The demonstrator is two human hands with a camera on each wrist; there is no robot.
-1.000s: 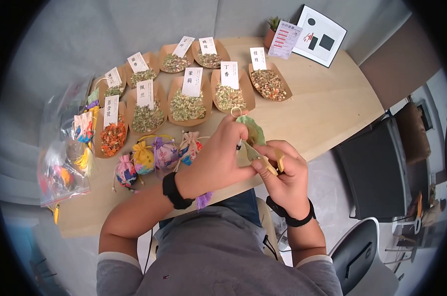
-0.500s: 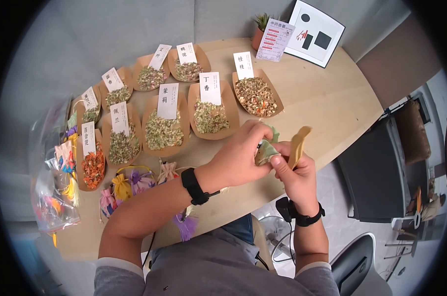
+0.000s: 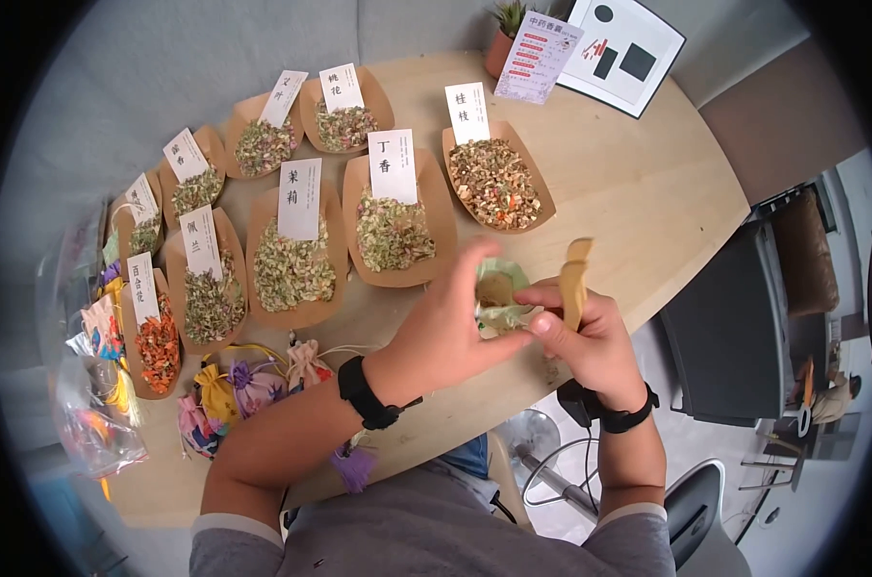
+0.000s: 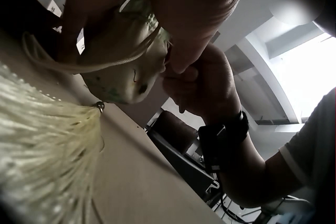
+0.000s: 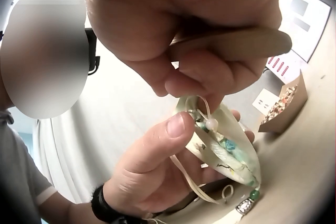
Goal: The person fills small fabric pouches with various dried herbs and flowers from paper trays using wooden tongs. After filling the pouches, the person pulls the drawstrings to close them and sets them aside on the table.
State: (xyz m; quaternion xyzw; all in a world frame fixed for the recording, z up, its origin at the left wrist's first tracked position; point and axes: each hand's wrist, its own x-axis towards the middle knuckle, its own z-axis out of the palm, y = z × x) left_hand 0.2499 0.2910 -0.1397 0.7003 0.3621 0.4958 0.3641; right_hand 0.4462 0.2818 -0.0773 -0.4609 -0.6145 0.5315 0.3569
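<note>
A pale green drawstring pouch [image 3: 496,293] has its mouth spread, with brownish content or lining showing inside. My left hand [image 3: 452,322] holds it from the left, thumb and fingers around its sides. In the right wrist view the pouch [image 5: 231,150] shows a cream cord, a bead and a metal-capped tassel. A cream tassel [image 4: 47,150] hangs near the table in the left wrist view. My right hand [image 3: 594,337] keeps wooden tongs [image 3: 574,288] tucked in its fingers. Its thumb and fingertips are right at the pouch's rim.
Several paper trays of dried herbs with name cards, such as the tray [image 3: 498,207], stand beyond my hands. Small drawstring sachets [image 3: 253,385] lie at the left, beside a clear plastic bag [image 3: 89,423]. A printed card [image 3: 540,58] and a framed picture [image 3: 620,58] stand at the back.
The pouch and both hands have lowered slightly and turned. My left fingers have spread wider and the pouch's mouth now faces up. The tongs have swung upright in my right hand.
</note>
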